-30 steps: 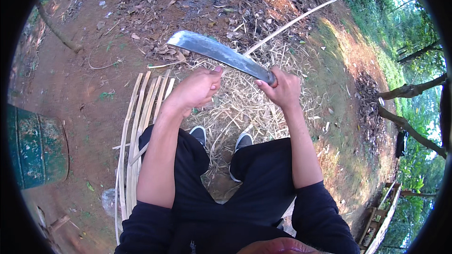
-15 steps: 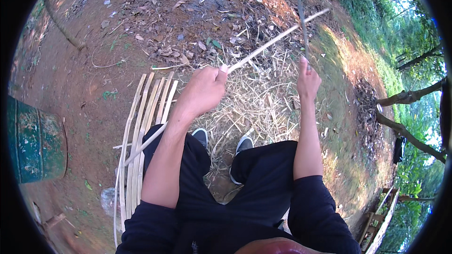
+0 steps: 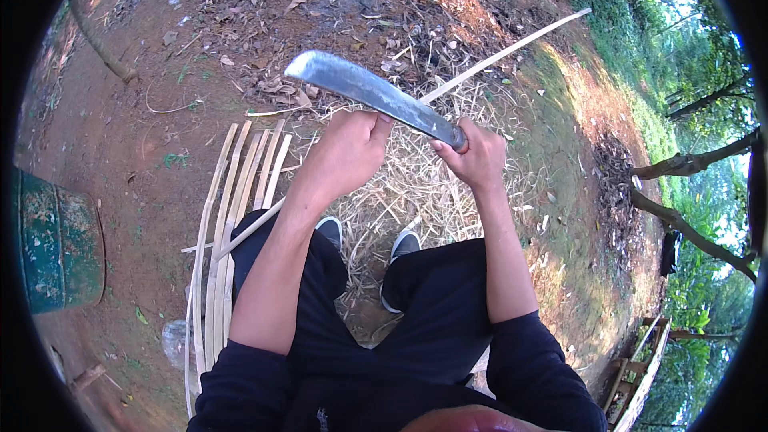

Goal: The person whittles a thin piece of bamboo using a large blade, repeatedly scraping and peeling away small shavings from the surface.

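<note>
My left hand is closed around a long pale strip, which looks like split bamboo or wood. The strip runs from beside my left thigh, under my forearm, and out to the far right. In my right hand is a machete, gripped by its handle, which my fingers mostly hide. Its broad grey blade points to the left and lies across the strip in view, just beyond my left thumb. Whether blade and strip touch, I cannot tell.
Several similar strips lie side by side left of my legs. Pale shavings cover the ground around my shoes. A green metal drum is at the far left, dry leaves lie ahead, and tree branches reach in from the right.
The machete has swung from pointing away near the strip's far end to lying leftward across it, close to my left hand. My right hand has moved left; the left still grips the strip.
</note>
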`<state>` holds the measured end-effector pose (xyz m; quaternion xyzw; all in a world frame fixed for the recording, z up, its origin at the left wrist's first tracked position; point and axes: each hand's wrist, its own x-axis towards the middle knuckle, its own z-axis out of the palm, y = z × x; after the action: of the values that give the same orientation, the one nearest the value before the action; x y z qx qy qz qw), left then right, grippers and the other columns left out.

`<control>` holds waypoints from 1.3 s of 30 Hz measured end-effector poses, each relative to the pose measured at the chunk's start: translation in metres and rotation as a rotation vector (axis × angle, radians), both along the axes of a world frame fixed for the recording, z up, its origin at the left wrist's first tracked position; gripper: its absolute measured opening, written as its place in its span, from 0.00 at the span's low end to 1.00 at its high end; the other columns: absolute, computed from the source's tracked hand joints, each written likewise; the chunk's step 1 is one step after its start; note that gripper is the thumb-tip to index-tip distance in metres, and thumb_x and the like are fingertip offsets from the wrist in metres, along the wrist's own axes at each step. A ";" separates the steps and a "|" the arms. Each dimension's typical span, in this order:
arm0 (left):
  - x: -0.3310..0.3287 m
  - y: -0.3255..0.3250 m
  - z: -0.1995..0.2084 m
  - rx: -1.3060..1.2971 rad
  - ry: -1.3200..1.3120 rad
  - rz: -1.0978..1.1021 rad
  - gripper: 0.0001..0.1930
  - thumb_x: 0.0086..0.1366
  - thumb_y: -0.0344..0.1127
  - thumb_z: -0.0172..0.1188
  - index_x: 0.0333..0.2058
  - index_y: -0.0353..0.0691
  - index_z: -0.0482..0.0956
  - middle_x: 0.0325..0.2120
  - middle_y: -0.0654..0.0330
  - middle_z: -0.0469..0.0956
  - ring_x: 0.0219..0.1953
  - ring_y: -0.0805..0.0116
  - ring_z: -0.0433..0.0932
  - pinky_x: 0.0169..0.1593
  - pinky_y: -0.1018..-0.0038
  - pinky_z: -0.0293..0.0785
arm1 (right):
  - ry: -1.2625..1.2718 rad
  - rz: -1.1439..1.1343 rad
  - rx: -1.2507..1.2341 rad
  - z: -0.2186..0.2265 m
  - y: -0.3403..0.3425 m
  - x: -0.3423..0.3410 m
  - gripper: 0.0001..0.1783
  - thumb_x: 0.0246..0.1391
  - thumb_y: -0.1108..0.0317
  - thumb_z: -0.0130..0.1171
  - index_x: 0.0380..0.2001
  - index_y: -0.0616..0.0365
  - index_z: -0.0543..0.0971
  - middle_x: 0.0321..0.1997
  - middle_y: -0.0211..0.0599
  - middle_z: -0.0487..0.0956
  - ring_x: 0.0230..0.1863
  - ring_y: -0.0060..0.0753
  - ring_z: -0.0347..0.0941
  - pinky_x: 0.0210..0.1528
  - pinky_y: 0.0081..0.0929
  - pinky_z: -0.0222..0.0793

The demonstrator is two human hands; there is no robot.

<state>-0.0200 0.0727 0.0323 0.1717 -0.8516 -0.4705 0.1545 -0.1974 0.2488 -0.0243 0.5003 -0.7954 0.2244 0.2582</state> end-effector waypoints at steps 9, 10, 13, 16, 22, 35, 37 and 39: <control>-0.009 0.011 -0.005 -0.021 0.146 -0.058 0.15 0.72 0.33 0.46 0.44 0.25 0.76 0.37 0.34 0.79 0.43 0.34 0.77 0.47 0.52 0.73 | 0.195 -0.057 -0.007 -0.009 0.013 -0.027 0.39 0.44 0.23 0.60 0.17 0.51 0.68 0.09 0.30 0.68 0.12 0.34 0.70 0.21 0.34 0.66; -0.009 0.010 -0.003 -0.028 0.122 -0.058 0.15 0.72 0.33 0.46 0.44 0.25 0.76 0.37 0.34 0.79 0.43 0.34 0.77 0.47 0.52 0.73 | 0.203 -0.056 -0.014 -0.009 0.012 -0.027 0.39 0.44 0.22 0.59 0.17 0.51 0.68 0.10 0.30 0.68 0.12 0.34 0.69 0.20 0.35 0.66; -0.008 0.010 -0.001 -0.061 0.178 -0.018 0.17 0.74 0.35 0.46 0.40 0.25 0.77 0.33 0.35 0.80 0.39 0.35 0.79 0.44 0.51 0.73 | 0.215 -0.059 -0.014 -0.010 0.011 -0.029 0.39 0.46 0.23 0.58 0.17 0.51 0.68 0.10 0.30 0.68 0.12 0.32 0.68 0.19 0.34 0.65; 0.003 0.000 0.021 0.006 -0.170 -0.039 0.21 0.75 0.39 0.45 0.33 0.25 0.79 0.26 0.37 0.79 0.33 0.37 0.80 0.41 0.50 0.73 | 0.044 -0.187 -0.034 -0.013 0.014 -0.035 0.38 0.52 0.25 0.55 0.15 0.52 0.68 0.10 0.30 0.67 0.12 0.29 0.66 0.19 0.33 0.64; 0.015 -0.017 -0.005 -0.134 -0.063 0.052 0.27 0.75 0.44 0.46 0.21 0.26 0.71 0.16 0.41 0.69 0.20 0.41 0.70 0.30 0.53 0.64 | -0.407 -0.723 -0.289 0.001 0.051 -0.083 0.38 0.63 0.33 0.48 0.12 0.53 0.67 0.10 0.27 0.67 0.12 0.25 0.62 0.17 0.32 0.58; -0.005 -0.011 -0.019 -0.076 0.008 -0.065 0.27 0.75 0.43 0.45 0.23 0.27 0.75 0.16 0.42 0.73 0.21 0.44 0.74 0.32 0.53 0.68 | 0.141 0.011 0.056 -0.003 0.004 -0.013 0.35 0.57 0.31 0.55 0.17 0.52 0.71 0.10 0.25 0.70 0.07 0.18 0.62 0.10 0.24 0.58; 0.002 -0.009 -0.001 -0.052 -0.204 -0.116 0.27 0.76 0.43 0.45 0.22 0.26 0.73 0.15 0.43 0.71 0.19 0.46 0.70 0.31 0.54 0.66 | -0.013 -0.120 0.016 -0.007 0.021 -0.039 0.36 0.58 0.31 0.54 0.16 0.53 0.70 0.10 0.29 0.71 0.08 0.20 0.63 0.11 0.26 0.60; 0.009 -0.015 0.002 -0.067 -0.215 -0.146 0.27 0.76 0.43 0.45 0.21 0.26 0.73 0.15 0.44 0.71 0.18 0.47 0.69 0.31 0.54 0.65 | -0.329 -0.329 -0.106 -0.004 0.033 -0.059 0.37 0.59 0.30 0.52 0.14 0.53 0.69 0.11 0.31 0.71 0.08 0.20 0.63 0.11 0.25 0.60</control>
<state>-0.0114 0.0580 0.0342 0.1536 -0.8888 -0.4304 0.0333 -0.2568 0.2817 -0.0288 0.3062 -0.8847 0.2994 0.1840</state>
